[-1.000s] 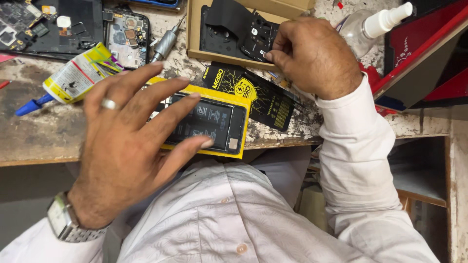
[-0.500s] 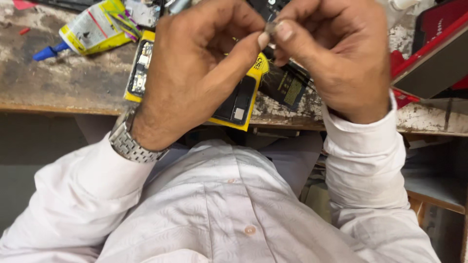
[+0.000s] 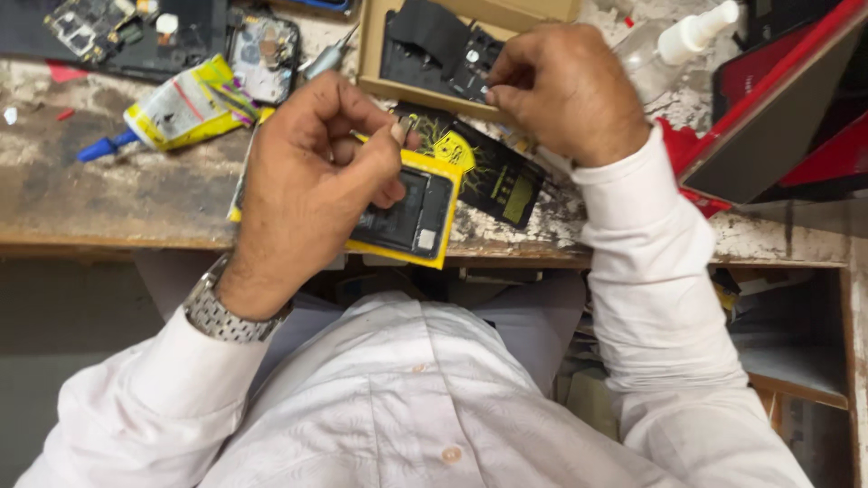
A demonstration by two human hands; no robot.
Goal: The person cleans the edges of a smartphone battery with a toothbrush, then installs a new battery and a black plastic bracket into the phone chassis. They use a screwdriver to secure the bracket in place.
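Head view. Landmark: yellow-edged battery pack (image 3: 411, 221), lying flat at the near edge of the worn workbench (image 3: 108, 194).

Left hand (image 3: 312, 185): hovers directly over the left part of the battery pack, covering it; fingers curled inward, thumb tip pressed to forefinger in a narrow pinch. Whether anything sits in the pinch cannot be told. Metal wristwatch (image 3: 217, 312) on the wrist, white sleeve below.

Right hand (image 3: 565, 90): beyond and right of the battery pack, knuckles up, fingertips (image 3: 495, 90) closed together and touching the black phone part (image 3: 443, 54).

Container: shallow cardboard tray (image 3: 375, 63), beyond the battery pack, holds the black phone part with a black flap folded over its left side.

Black-and-yellow packet (image 3: 497, 172): just right of the battery pack, partly under the right wrist.

Yellow glue tube with blue nozzle (image 3: 172, 113): beyond and left of the battery pack.

White-capped bottle (image 3: 692, 32): far right, beyond the right hand.
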